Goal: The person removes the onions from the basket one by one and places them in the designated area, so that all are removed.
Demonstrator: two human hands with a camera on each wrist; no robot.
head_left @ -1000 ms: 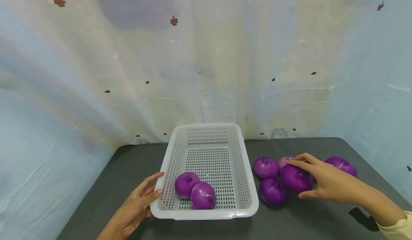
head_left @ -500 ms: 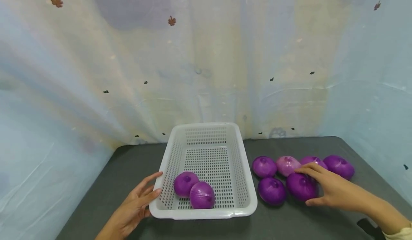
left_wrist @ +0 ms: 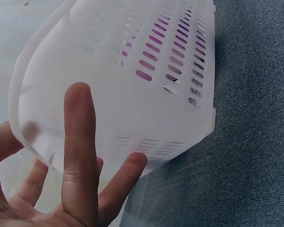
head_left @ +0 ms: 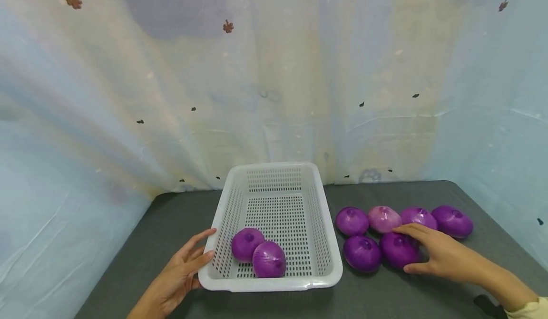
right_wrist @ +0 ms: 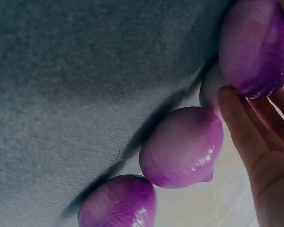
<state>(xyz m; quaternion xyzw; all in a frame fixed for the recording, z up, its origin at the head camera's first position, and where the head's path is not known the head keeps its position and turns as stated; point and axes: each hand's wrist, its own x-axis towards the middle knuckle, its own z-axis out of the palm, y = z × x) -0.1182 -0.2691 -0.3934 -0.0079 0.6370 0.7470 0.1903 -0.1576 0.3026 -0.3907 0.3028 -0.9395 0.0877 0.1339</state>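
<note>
Right hand (head_left: pixel 445 256) gripping a glossy, dark-purple, round onion (head_left: pixel 398 250), right of the white, perforated, rectangular plastic basket (head_left: pixel 270 285).
Right thumb and fingers curl about the onion; a second dark-purple onion (head_left: pixel 362 254) sits just left of it, with a row of four purple-to-pink onions (head_left: pixel 418 217) behind on the dark grey tabletop (head_left: pixel 376 295). Left hand (head_left: pixel 177 271): fingers spread, tips against the basket's left side. Two round purple onions (head_left: pixel 269 260) lie inside, near end.
</note>
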